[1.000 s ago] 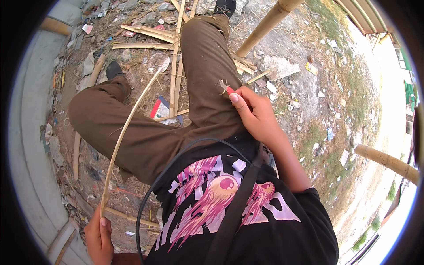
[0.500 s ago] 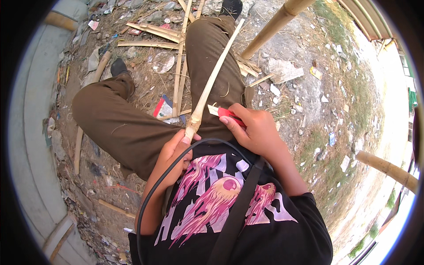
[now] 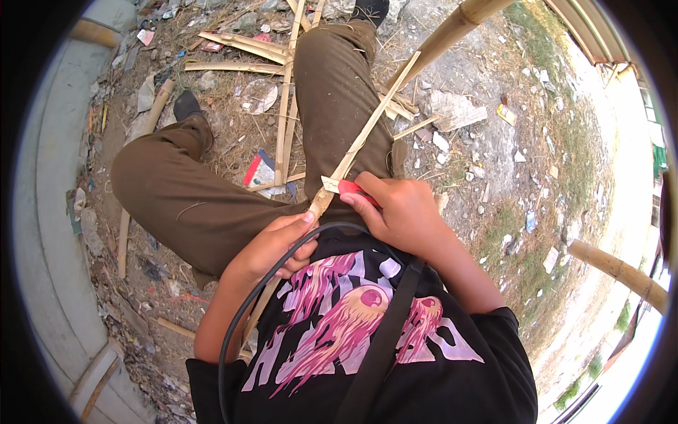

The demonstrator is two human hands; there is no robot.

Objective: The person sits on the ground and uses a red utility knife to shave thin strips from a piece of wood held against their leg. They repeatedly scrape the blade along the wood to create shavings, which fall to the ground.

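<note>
I sit on the ground with brown trousers and a black shirt with a pink print. My left hand (image 3: 272,244) grips a long thin bamboo strip (image 3: 367,138) near its lower part; the strip runs up and to the right across my right thigh. My right hand (image 3: 399,212) is closed on a small red-handled knife (image 3: 341,186), its short pale blade lying against the strip just above my left hand. A black cable (image 3: 247,311) loops over my chest in front of the left hand.
Split bamboo strips (image 3: 240,44) lie on the dirt between and beyond my legs. Thick bamboo poles (image 3: 459,25) stand at upper right and another pole (image 3: 621,272) at right. Litter and stones cover the ground. A concrete kerb (image 3: 49,212) curves along the left.
My left hand came up from the lower left with the strip, swinging it across my lap toward the upper right. The knife hand shifted down to meet the strip.
</note>
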